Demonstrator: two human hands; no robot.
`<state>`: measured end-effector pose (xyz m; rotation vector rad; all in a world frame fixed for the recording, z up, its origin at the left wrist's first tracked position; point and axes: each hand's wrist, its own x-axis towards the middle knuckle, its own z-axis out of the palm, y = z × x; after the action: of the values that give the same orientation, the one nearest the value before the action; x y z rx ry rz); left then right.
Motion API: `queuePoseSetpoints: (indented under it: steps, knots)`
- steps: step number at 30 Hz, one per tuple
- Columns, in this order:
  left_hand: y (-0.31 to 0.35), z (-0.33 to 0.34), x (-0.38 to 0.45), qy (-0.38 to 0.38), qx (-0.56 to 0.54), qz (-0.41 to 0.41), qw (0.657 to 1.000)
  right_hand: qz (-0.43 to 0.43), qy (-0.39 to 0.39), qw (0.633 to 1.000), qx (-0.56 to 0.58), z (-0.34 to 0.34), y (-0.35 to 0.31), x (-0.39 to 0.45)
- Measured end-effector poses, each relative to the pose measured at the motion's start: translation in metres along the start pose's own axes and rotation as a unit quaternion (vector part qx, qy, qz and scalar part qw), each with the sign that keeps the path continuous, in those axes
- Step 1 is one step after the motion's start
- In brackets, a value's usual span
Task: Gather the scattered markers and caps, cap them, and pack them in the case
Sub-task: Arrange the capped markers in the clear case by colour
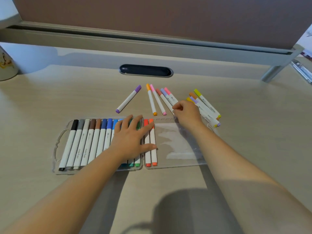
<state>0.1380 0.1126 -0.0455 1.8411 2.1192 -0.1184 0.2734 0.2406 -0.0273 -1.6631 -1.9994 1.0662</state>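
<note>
A clear plastic case (177,146) lies open on the desk. Its left half holds a row of several capped markers (87,141), black through green; two orange-red markers (150,144) lie in the right half. My left hand (131,139) rests flat with spread fingers on the blue and green markers. My right hand (186,114) reaches past the case's far edge, fingers curled at the ends of a pink, lilac and red-brown marker cluster (166,97). Loose capped markers lie behind: a purple one (128,99), an orange one (151,100), a pink one (157,100), and a yellow-orange group (206,105).
A dark oval cable slot (146,71) sits in the desk behind the markers. A white mug (6,65) stands at the far left. A grey shelf riser with a leg (273,71) runs along the back; papers lie at the far right.
</note>
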Motion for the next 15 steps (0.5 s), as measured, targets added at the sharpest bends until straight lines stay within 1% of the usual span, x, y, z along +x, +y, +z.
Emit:
queuePoseSetpoints:
  steps: [5, 10, 15]
  knots:
    - [-0.003, -0.001, 0.001, 0.001, -0.011, 0.004, 1.000, -0.019, 0.007, 0.999, -0.029, 0.005, -0.003, 0.009]
    - [-0.016, 0.002, -0.010, 0.009, -0.024, 0.013, 1.000, -0.062, 0.006, 0.995, -0.077, 0.024, -0.027, 0.013]
    - [-0.025, 0.003, -0.011, 0.011, -0.030, 0.017, 0.999, -0.063, 0.022, 0.983, -0.172, 0.039, -0.038, 0.026]
